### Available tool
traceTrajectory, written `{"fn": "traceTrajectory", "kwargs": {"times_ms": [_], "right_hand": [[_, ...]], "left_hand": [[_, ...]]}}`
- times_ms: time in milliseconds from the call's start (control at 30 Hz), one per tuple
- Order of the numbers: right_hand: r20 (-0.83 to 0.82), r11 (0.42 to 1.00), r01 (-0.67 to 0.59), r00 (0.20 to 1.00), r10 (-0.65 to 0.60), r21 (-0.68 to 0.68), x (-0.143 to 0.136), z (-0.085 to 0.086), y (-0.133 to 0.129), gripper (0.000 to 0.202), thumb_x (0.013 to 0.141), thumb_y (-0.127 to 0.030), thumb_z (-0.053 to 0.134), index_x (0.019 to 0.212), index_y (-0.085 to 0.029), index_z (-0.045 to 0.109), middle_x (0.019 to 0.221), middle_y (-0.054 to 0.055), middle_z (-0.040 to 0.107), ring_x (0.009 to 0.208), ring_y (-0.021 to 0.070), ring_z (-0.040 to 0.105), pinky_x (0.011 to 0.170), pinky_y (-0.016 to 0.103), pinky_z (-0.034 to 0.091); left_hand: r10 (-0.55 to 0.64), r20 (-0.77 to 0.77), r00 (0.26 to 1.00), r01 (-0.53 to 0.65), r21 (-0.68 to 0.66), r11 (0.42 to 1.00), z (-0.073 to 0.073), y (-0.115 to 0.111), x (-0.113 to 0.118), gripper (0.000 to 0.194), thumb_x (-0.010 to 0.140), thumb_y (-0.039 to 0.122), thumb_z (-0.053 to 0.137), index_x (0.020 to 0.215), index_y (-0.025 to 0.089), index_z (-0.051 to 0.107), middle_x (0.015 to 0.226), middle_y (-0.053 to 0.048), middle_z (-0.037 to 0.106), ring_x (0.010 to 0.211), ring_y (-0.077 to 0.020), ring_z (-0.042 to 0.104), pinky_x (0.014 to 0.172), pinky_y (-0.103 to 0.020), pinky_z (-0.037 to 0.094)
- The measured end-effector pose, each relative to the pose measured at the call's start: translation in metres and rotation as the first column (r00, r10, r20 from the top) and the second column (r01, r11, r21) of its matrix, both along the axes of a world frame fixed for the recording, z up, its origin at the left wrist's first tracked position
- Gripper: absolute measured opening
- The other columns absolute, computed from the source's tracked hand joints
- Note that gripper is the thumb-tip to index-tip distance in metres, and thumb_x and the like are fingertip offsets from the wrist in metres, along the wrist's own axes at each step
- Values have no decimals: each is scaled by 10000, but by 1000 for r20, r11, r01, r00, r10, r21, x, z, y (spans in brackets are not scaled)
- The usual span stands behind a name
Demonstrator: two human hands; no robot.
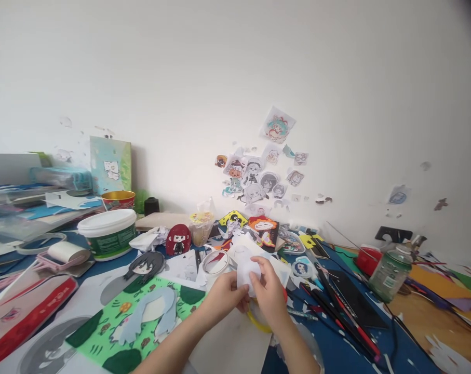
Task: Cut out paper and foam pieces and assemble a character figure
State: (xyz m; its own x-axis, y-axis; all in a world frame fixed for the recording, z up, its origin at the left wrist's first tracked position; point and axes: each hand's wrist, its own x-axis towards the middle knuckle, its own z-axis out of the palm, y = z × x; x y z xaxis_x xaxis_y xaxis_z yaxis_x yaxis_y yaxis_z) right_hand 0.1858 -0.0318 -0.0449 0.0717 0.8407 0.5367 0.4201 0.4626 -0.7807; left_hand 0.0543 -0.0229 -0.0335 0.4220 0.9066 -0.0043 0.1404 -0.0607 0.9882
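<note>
The small white paper (247, 274) is held up over the bench (336, 353), pinched between fingers of both the left hand (228, 292) and the right hand (267, 286). It might crease or tear if the two pull unevenly, or get lost among the clutter if dropped. Counted: two hands, one held paper, one green painted sheet (111, 311), one white-lidded tub (108, 234), one jar (391, 272).

There are 2 hands (225, 292) (269, 291), 1 held paper slip (245, 271), 1 white-lidded tub (109, 241) and 1 glass jar (391, 272).
</note>
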Motion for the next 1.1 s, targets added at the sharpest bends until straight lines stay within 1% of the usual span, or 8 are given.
{"fn": "traceTrajectory", "kwargs": {"times_ms": [100,233,333,433,533,700,900,1100], "right_hand": [[115,998,15,993,-21,53,2,-1,-1,334,829,-169,394,1153,-215,459,1152,80,578,1085,217,542,813,314,484],[325,986,-2,944,-53,168,4,-2,-1,327,823,-114,370,1120,-208,471,1024,77,608,930,200,592,747,312,492],[375,945,56,909,-182,323,3,1,-2,276,813,-103,392,1054,-196,489,954,76,581,906,211,548,754,344,472],[414,865,117,841,-348,489,1,6,-3,138,830,-138,453,899,-205,552,954,77,566,921,235,484,797,395,415],[449,815,96,795,-408,571,-2,9,-4,138,841,-141,483,796,-212,592,956,57,599,871,224,466,804,401,371],[437,827,54,829,-349,560,-4,10,-1,163,864,-144,469,809,-208,608,815,17,651,773,194,480,764,375,358],[371,861,61,886,-279,504,-4,9,0,192,850,-124,481,756,-208,625,747,13,664,721,187,500,746,373,365],[315,917,40,933,-177,398,-1,9,2,158,793,-93,556,758,-222,640,767,-5,678,755,190,519,722,347,391]], "left_hand": [[50,-87,995,-35,170,985,5,3,-7,139,714,296,508,749,164,533,631,-6,610,572,-163,601,521,-266,469],[136,-79,988,-100,352,931,7,8,-16,193,757,343,471,797,176,559,660,-2,598,588,-146,571,561,-257,452],[138,-82,987,-105,319,942,1,13,-16,197,769,353,446,707,186,529,524,31,543,505,-131,536,534,-251,436],[179,-58,982,-162,225,961,-7,15,-11,224,752,389,455,636,198,458,449,46,512,427,-128,511,475,-249,420],[168,-11,986,-164,168,972,-10,16,-5,233,734,405,456,629,198,445,462,39,521,417,-131,516,462,-258,430],[130,-6,992,-124,247,961,-6,12,-3,185,761,329,402,684,186,490,539,17,539,516,-145,555,543,-270,459],[226,-196,954,-87,539,838,-3,6,-6,232,809,239,337,628,196,476,552,3,523,547,-144,505,552,-248,396],[251,-252,935,-50,607,793,-2,4,-7,254,841,237,316,688,187,512,588,-6,544,580,-150,521,589,-246,397]]}}
